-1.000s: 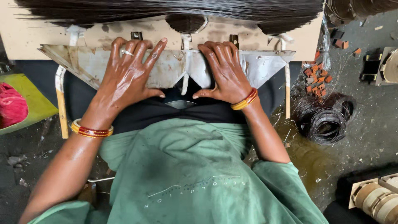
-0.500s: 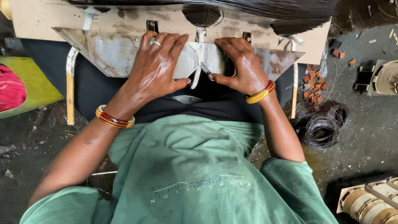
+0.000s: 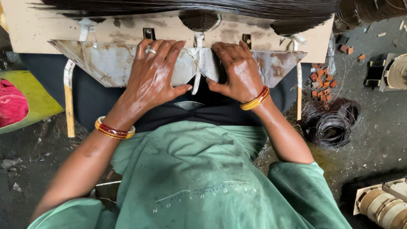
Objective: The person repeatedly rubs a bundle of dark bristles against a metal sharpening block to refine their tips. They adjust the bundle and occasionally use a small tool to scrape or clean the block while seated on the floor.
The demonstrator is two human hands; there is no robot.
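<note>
My left hand lies flat, fingers spread, on the left half of a worn grey metal tray with slanted ends. My right hand presses flat on the tray's right half, fingers pointing away from me. Between the hands runs a pale upright strip at the tray's middle seam. Neither hand grips anything. A long row of thin dark metal sheets stands on the beige board behind the tray. Red and gold bangles sit on both wrists.
A coil of dark wire lies on the grimy floor at the right, with small reddish pieces above it. Wound bobbins in a box stand at the lower right. A green tray with red cloth is at the left.
The view has dropped and shifted, so the tray sits lower in frame. Both hands stay flat on the tray, the right one closer to the middle seam.
</note>
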